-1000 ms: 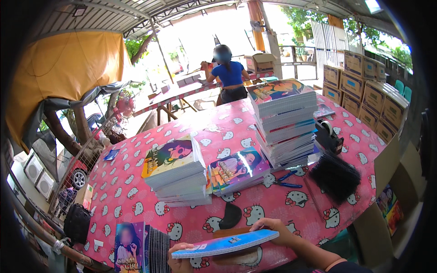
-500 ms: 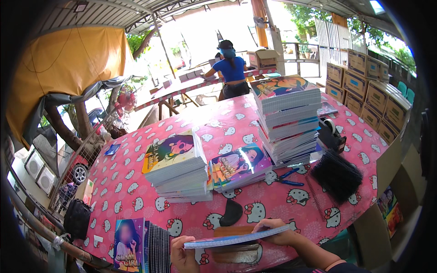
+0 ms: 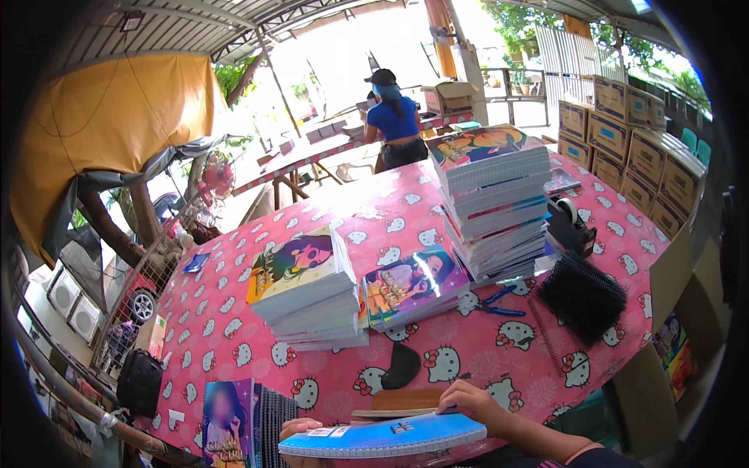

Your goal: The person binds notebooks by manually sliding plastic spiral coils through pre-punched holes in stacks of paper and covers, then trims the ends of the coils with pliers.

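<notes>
A notebook (image 3: 374,438) with a blue cover is held level close to me, its row of punched holes along the near edge. My left hand (image 3: 301,429) grips its left end, mostly hidden behind it. At the far right edge my right hand (image 3: 471,402) pinches it with thumb and fingers. Just beyond lies a brown wooden block (image 3: 415,399), partly covered by the notebook. A curved black piece (image 3: 402,366) rests on the table past the block. To the left, coil-bound notebooks (image 3: 228,421) are stacked with dark spirals at their right side.
Beyond stand a medium notebook stack (image 3: 308,300), a low one (image 3: 417,285) and a tall one (image 3: 495,207). Blue-handled pliers (image 3: 501,303), black spiral coils (image 3: 581,296) and a tape dispenser (image 3: 568,226) lie at right. Another person (image 3: 394,117) works at a farther table.
The notebook has tilted so that its blue cover shows, and has moved slightly left and nearer me. Both hands have moved with it. The farther person has shifted slightly.
</notes>
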{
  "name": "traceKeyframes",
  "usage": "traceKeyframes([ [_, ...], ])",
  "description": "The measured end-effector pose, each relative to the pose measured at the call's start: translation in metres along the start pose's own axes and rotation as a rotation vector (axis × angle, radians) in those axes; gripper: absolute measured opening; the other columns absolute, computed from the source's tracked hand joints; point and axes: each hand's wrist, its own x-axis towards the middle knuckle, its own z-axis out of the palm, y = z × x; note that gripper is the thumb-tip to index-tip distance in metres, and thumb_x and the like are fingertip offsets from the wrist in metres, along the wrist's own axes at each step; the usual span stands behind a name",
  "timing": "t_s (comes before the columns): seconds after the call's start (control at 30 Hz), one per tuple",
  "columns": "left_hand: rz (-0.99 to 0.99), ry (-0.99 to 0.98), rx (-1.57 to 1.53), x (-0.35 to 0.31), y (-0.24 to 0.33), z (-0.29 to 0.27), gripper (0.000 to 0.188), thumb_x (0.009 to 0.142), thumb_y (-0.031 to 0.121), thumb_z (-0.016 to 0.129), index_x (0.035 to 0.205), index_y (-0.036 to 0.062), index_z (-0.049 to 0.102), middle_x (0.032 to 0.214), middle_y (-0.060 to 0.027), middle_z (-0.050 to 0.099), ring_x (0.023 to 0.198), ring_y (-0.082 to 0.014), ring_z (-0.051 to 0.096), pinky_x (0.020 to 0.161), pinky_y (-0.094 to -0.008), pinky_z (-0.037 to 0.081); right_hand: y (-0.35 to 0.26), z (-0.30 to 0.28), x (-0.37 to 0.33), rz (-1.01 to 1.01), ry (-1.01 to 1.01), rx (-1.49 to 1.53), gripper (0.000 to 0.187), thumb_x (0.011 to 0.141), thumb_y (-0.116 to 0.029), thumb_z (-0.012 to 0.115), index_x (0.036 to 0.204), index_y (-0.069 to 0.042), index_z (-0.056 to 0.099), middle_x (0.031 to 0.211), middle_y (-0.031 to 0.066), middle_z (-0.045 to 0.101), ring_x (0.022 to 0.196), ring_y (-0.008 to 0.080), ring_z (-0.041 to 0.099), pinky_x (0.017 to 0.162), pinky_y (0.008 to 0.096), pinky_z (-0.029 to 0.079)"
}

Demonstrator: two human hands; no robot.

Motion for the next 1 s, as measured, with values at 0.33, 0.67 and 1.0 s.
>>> traceKeyframes([
  [0.33,-0.197,0.208,-0.136,-0.009,-0.024,0.008,0.025,0.085,0.021,0.060,0.096,-0.0019,0.057,0.084,-0.0085,0.060,0.073,-0.0124,0.057,0.067,-0.0236,0.045,-0.003,-0.003,-0.007,0.114,0.002,0.054,0.022,0.074,0.000,0.072,0.095,-0.005,0.065,0.091,0.0082,0.063,0.086,0.0233,0.064,0.076,0.0320,0.052],
  [0.67,0.012,0.037,0.079,-0.001,-0.008,0.008,0.032,0.081,0.027,0.071,0.089,-0.0031,0.063,0.089,-0.0102,0.061,0.082,-0.0159,0.058,0.075,-0.0277,0.045,0.003,-0.010,-0.019,0.183,-0.067,0.066,0.022,0.075,-0.002,0.071,0.096,-0.003,0.064,0.092,0.0089,0.065,0.089,0.0239,0.065,0.078,0.0324,0.051],
  [1.0,-0.247,0.012,-0.338,-0.028,-0.049,0.007,0.033,0.094,0.024,0.055,0.118,0.0017,0.048,0.113,-0.0085,0.052,0.104,-0.0158,0.051,0.091,-0.0309,0.040,-0.012,0.026,0.000,0.052,0.072,0.415,0.052,0.082,-0.019,0.074,0.123,-0.004,0.046,0.119,0.0128,0.057,0.112,0.0228,0.055,0.097,0.0369,0.044],
])
